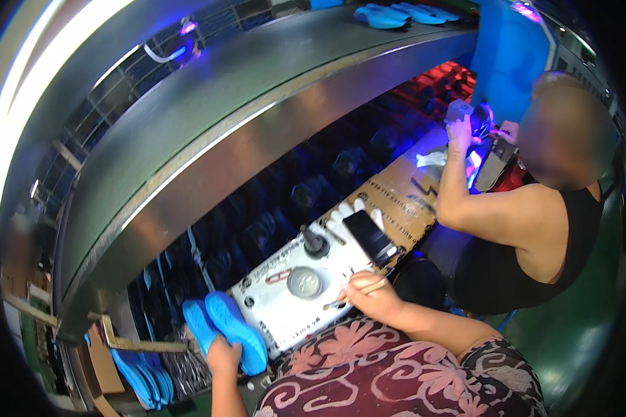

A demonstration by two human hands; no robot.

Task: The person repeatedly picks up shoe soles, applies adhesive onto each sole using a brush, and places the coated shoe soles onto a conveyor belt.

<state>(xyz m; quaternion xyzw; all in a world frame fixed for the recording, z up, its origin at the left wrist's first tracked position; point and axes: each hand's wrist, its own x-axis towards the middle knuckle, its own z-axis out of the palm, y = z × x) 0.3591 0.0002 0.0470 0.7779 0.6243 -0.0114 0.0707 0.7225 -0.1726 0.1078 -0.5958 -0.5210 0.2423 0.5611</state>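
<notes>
My left hand is closed on a pair of blue shoe soles at the table's left end. Its thumb lies over one sole, and its fingers are mostly hidden. Over the white table sheet, my right hand grips a thin brush, whose tip points left and down at the sheet. A round cup with pale, wet-looking contents stands left of that hand. Behind the cup are a dark bottle with a narrow top and a small red-handled tool.
A black phone lies by white gloves on the table. At right, a co-worker holds a dark shoe. The conveyor belt carries more blue soles. Further blue soles are stacked at lower left.
</notes>
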